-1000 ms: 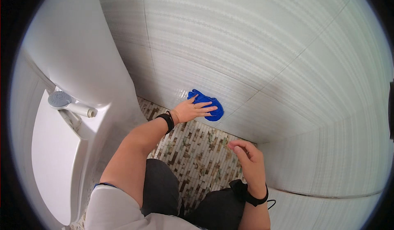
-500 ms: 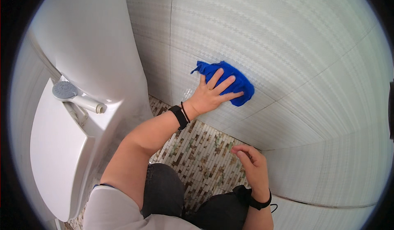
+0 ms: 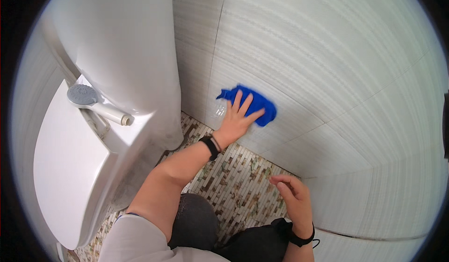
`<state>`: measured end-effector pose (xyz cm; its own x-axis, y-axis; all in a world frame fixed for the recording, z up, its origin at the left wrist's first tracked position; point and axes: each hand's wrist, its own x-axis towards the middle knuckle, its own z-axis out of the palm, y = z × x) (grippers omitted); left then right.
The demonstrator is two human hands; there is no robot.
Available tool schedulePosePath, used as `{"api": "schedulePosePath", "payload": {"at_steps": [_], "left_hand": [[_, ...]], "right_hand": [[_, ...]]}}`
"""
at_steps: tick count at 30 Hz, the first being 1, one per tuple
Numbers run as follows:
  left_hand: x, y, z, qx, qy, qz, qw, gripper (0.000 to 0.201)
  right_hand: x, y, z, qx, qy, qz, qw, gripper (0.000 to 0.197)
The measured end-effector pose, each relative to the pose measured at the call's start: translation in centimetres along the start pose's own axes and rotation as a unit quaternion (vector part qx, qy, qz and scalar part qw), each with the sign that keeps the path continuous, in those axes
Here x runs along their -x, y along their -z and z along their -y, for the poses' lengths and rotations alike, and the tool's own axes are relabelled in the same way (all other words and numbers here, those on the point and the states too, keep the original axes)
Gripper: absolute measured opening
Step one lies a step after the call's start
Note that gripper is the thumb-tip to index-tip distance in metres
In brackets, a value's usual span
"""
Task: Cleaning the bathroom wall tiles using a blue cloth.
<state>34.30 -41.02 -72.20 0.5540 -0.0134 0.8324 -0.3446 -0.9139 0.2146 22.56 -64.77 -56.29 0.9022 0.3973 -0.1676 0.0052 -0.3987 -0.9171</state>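
Observation:
A crumpled blue cloth [image 3: 257, 99] lies against the pale tiled wall [image 3: 299, 51]. Spread over it, the fingers of my left hand [image 3: 235, 122] press it to the tiles and hold it there. A dark wristband sits on that wrist, and the hand is slightly blurred. Lower right, my right hand [image 3: 295, 195] hovers above the floor near the wall's foot. Its fingers are loosely bent, the thumb a little apart from them, and nothing shows in the grasp.
At left, a grey-and-white shower head [image 3: 96, 104] rests beside a curved white lid [image 3: 70, 164]. A tall white fixture [image 3: 121, 42] rises behind it. Narrow brown and cream mosaic tiles [image 3: 234, 173] cover the floor. My dark-clad knees [image 3: 196, 220] are below.
My left hand and the blue cloth have slid down and slightly left along the wall. The whole view has shifted a little, moving the fixtures rightward. My right hand keeps its pose.

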Motion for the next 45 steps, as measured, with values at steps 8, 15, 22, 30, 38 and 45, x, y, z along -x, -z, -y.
{"api": "schedulePosePath", "payload": {"at_steps": [8,15,22,30,38,45], "left_hand": [[-5.7,0.9,-2.6,0.034,0.146,-0.119,0.981,0.049],[1.7,-0.6,-0.8,0.129,0.381,-0.071,0.913,0.06],[-2.5,0.6,-0.5,0.139,0.378,-0.167,0.9,0.063],[-10.3,7.0,2.7,0.007,0.224,-0.222,0.949,0.057],[-2.1,1.5,5.8,0.095,0.447,-0.266,0.849,0.065],[5.6,-4.4,7.5,0.206,0.652,-0.241,0.689,0.066]], "right_hand": [[0.2,0.1,-0.4,-0.029,0.023,-0.012,0.999,0.018],[0.4,0.0,0.3,0.008,0.019,0.0,1.0,0.018],[-0.4,-0.9,0.1,0.036,0.026,0.022,0.999,0.018],[-3.8,-2.9,-0.3,0.102,0.064,0.105,0.987,0.018],[-4.7,-3.5,-1.8,0.119,0.082,0.132,0.981,0.018],[-4.3,-3.0,-2.5,0.134,0.05,0.14,0.98,0.017]]}}
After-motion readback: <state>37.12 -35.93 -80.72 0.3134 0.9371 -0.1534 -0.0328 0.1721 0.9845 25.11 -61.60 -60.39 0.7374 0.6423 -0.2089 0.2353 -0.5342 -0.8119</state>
